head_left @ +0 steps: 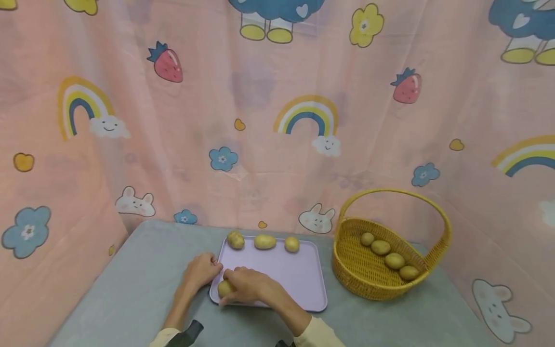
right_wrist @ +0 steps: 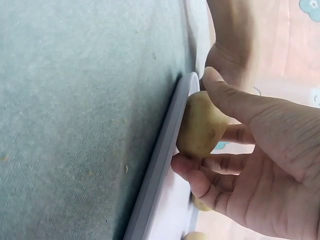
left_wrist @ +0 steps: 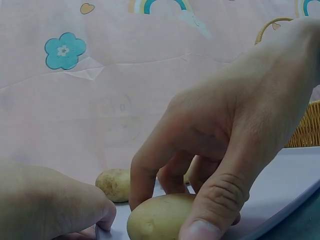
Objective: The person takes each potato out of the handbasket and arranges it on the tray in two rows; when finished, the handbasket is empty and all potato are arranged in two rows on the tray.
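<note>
My right hand (head_left: 249,285) grips a potato (head_left: 225,288) between thumb and fingers at the near left corner of a lilac tray (head_left: 282,274). In the right wrist view this potato (right_wrist: 200,125) sits right at the tray's rim, with the thumb on one side and curled fingers on the other. My left hand (head_left: 203,271) pinches the tray's left edge, its fingertips at the rim. Along the far side of the tray lie three more potatoes: a left one (head_left: 235,239), a middle one (head_left: 265,241) and a right one (head_left: 292,244).
A yellow wicker basket (head_left: 368,289) with a tall arched handle stands right of the tray, holding several potatoes (head_left: 394,260). Grey cloth (head_left: 130,289) covers the table. A pink printed curtain (head_left: 260,193) hangs behind and along both sides.
</note>
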`<state>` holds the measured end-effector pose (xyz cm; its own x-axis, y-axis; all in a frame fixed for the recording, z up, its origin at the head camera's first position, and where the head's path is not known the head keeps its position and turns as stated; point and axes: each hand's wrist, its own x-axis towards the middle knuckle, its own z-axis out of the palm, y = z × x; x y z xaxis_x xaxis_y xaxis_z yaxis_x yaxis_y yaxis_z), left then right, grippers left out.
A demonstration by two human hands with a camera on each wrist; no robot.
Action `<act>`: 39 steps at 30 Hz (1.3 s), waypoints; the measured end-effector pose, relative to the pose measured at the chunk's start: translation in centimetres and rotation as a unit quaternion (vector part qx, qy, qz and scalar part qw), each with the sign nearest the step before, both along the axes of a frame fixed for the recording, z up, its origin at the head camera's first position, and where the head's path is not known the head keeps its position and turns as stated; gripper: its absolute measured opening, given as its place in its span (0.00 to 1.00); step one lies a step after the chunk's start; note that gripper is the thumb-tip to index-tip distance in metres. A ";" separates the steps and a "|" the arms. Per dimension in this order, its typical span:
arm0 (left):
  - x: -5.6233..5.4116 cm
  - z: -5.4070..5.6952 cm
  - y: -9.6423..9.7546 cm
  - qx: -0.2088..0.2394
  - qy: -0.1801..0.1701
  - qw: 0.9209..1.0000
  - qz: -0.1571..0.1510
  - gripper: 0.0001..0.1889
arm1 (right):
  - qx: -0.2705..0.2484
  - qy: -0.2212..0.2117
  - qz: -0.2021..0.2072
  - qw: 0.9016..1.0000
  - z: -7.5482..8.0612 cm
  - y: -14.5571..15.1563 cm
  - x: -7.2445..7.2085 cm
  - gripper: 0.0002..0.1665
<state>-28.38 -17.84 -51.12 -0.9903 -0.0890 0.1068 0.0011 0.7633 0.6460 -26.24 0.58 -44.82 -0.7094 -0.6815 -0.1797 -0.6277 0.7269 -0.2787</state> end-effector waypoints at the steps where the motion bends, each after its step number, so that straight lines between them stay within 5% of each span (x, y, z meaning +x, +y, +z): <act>1: 0.0 0.0 0.0 -0.001 -0.002 1.000 0.001 0.08 | 0.000 0.002 0.001 1.000 0.0 0.0 0.0 0.30; 16: 0.3 0.0 -0.1 0.008 -0.008 1.000 -0.003 0.08 | -0.023 0.002 0.026 0.999 -0.3 -0.5 0.1 0.19; 25: 0.1 0.0 -0.1 -0.001 0.003 1.000 -0.006 0.08 | -0.009 -0.008 0.032 0.999 -0.1 -0.3 -0.2 0.28; 39: 0.0 0.2 0.0 -0.011 0.006 1.000 -0.002 0.08 | -0.012 -0.011 -0.012 1.000 1.2 1.5 -0.3 0.40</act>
